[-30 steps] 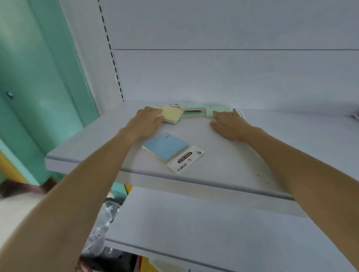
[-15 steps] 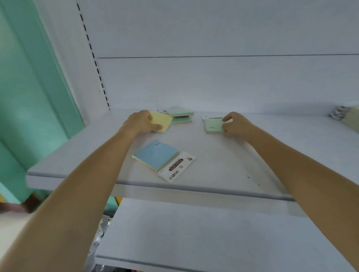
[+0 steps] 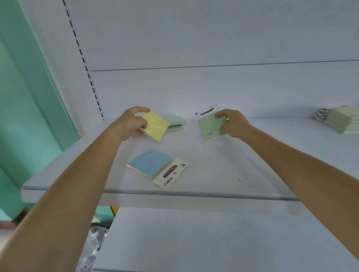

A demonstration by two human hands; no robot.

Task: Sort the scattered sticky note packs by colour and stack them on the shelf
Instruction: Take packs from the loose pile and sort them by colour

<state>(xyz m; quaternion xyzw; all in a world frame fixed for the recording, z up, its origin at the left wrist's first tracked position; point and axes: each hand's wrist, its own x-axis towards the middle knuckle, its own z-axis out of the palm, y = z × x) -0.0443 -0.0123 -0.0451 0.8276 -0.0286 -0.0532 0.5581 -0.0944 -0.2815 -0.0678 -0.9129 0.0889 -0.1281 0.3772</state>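
Two hands work over the upper shelf (image 3: 195, 147), a white board whose front edge runs across below both forearms. One yellow pack (image 3: 154, 126) is pinched in the left hand (image 3: 130, 123), thumb on its top corner and fingers under it, tilted clear of the board. One green pack (image 3: 211, 126) is clamped by the right hand (image 3: 233, 124), fingertips pressed on its right side, its white header card toward the back wall; whether it touches the board I cannot tell. Behind the yellow one, against the back wall, sits a small pile of green-topped packs (image 3: 177, 123), two at least. One blue pack (image 3: 151, 162) lies flat near the front edge, its header card pointing right. Bare board spreads between it and the right forearm. At the far right edge stands one stack of pale packs (image 3: 346, 120), number unclear
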